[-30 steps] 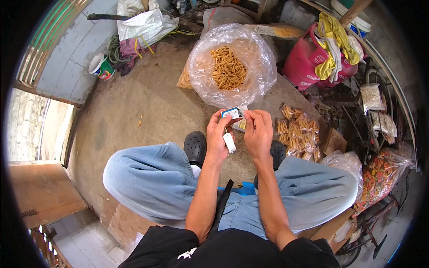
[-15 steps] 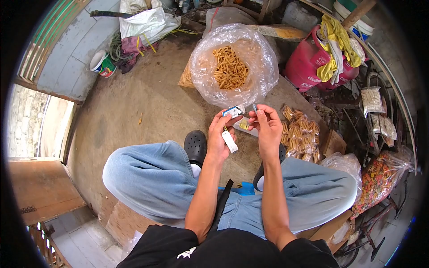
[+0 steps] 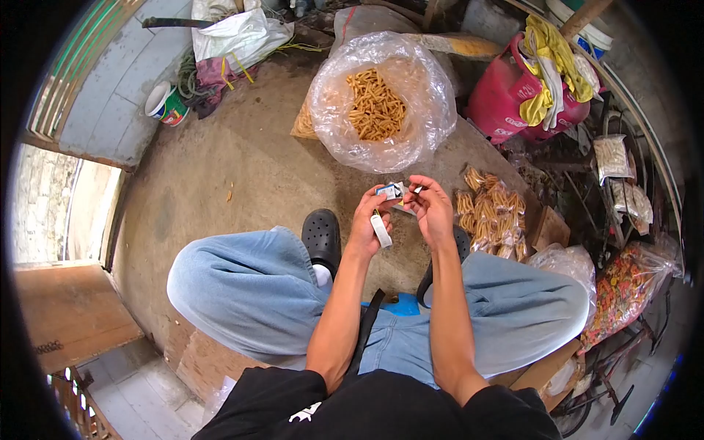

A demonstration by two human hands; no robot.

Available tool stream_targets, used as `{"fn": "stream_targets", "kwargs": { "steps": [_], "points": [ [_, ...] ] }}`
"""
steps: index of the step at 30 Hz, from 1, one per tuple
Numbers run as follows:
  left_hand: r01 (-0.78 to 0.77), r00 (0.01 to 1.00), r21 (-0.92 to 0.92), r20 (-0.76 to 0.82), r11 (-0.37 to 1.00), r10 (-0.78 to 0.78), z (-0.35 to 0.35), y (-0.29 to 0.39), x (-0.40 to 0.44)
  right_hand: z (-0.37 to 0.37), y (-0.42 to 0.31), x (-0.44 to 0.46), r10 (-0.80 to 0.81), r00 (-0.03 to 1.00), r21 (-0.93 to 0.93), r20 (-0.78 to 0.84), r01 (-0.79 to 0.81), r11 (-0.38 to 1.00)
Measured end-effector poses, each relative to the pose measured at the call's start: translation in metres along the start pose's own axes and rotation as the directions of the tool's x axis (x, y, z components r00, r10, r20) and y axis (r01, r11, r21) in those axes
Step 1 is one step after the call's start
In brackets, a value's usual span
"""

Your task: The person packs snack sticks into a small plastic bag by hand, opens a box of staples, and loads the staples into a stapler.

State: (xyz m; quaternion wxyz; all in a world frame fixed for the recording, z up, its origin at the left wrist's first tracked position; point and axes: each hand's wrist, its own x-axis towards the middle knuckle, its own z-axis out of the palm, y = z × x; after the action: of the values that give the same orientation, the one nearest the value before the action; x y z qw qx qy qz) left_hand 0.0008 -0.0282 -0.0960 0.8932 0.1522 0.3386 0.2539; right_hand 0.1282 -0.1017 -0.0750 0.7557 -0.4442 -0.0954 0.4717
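Note:
My left hand [image 3: 366,226] is closed around a small blue-and-white packet [image 3: 391,191], held by its fingertips. A white oblong piece [image 3: 380,230] also sits in that hand, against the palm side. Close beside the packet, my right hand [image 3: 433,211] has its fingers pinched together. A small pale tip [image 3: 419,190] shows at those fingers, too small to name. Part of a flat whitish item shows between the hands, mostly hidden. Both hands are above the floor, between my knees.
A large clear plastic bag [image 3: 330,139] of brown stick snacks [image 3: 377,106] stands open ahead. Several filled snack packets [image 3: 493,216] lie to the right. Beyond are a pink container [image 3: 506,95] with yellow cloth [image 3: 550,59] and a bag of colourful pieces [image 3: 623,293]. A tub [image 3: 167,105] stands left.
My right hand has moved in toward the packet; the small greyish stick it held up is now mostly hidden. My left hand has shifted slightly right. The view has moved a little.

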Motion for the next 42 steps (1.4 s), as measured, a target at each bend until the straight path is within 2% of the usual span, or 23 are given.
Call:
{"fn": "stream_targets", "kwargs": {
  "steps": [2,6,8,9,12,16,17,19,20,21,23,27,30,32,37,42],
  "points": [
    [0.016,1.000,0.023,0.005,1.000,-0.016,-0.008,-0.007,0.007,-0.006,0.006,0.002,0.050,0.999,0.094,-0.020,-0.048,0.994],
    [0.042,0.998,0.029,-0.058,0.999,-0.040,-0.021,-0.018,0.014,-0.026,0.030,0.012,0.124,0.989,0.033,-0.079,-0.122,0.992],
    [0.092,0.995,0.167,-0.050,0.982,-0.084,-0.037,-0.025,0.021,-0.035,0.047,0.016,0.145,0.982,-0.272,-0.125,-0.174,0.946],
    [0.092,0.995,0.168,-0.051,0.981,-0.085,-0.047,-0.033,0.028,-0.041,0.054,0.017,0.145,0.981,-0.271,-0.126,-0.175,0.947],
    [0.023,0.991,0.324,-0.129,0.946,0.020,-0.072,-0.062,0.041,-0.061,0.076,0.018,0.207,0.965,-0.500,-0.163,-0.261,0.825],
    [0.059,0.971,0.399,-0.237,0.915,0.041,-0.093,-0.082,0.041,-0.088,0.105,0.014,0.279,0.923,-0.570,-0.265,-0.384,0.726],
    [0.060,0.971,0.400,-0.236,0.914,0.040,-0.101,-0.088,0.045,-0.091,0.111,0.011,0.278,0.923,-0.569,-0.266,-0.383,0.727],
    [0.055,0.927,0.574,-0.334,0.817,0.172,-0.113,-0.099,0.051,-0.110,0.135,0.008,0.357,0.857,-0.322,-0.371,-0.480,0.816],
    [0.047,0.872,0.548,-0.431,0.835,0.234,-0.119,-0.107,0.056,-0.116,0.141,0.004,0.393,0.821,-0.222,-0.414,-0.510,0.831],
    [0.044,0.871,0.550,-0.431,0.834,0.238,-0.114,-0.103,0.052,-0.125,0.149,0.001,0.393,0.822,-0.221,-0.411,-0.509,0.832],
    [0.106,0.806,0.393,-0.571,0.914,0.152,-0.097,-0.089,0.041,-0.153,0.174,0.002,0.475,0.717,-0.162,-0.511,-0.623,0.765],
    [-0.001,0.858,0.378,-0.475,0.926,0.195,-0.083,-0.070,0.040,-0.165,0.194,0.000,0.393,0.678,-0.163,-0.621,-0.602,0.781],
    [-0.023,0.889,0.403,-0.410,0.915,0.204,-0.063,-0.050,0.037,-0.161,0.194,0.000,0.308,0.713,-0.264,-0.629,-0.570,0.778],
    [-0.047,0.923,0.421,-0.328,0.906,0.200,-0.057,-0.039,0.035,-0.147,0.182,0.000,0.184,0.738,-0.454,-0.649,-0.570,0.684],
    [-0.044,0.949,0.345,-0.278,0.938,0.146,-0.033,-0.015,0.024,-0.148,0.176,0.004,0.193,0.653,-0.378,-0.732,-0.626,0.682],
    [-0.108,0.953,0.255,-0.249,0.961,0.173,-0.014,0.007,0.013,-0.157,0.173,0.002,0.229,0.556,-0.247,-0.799,-0.650,0.718]
  ]
}}
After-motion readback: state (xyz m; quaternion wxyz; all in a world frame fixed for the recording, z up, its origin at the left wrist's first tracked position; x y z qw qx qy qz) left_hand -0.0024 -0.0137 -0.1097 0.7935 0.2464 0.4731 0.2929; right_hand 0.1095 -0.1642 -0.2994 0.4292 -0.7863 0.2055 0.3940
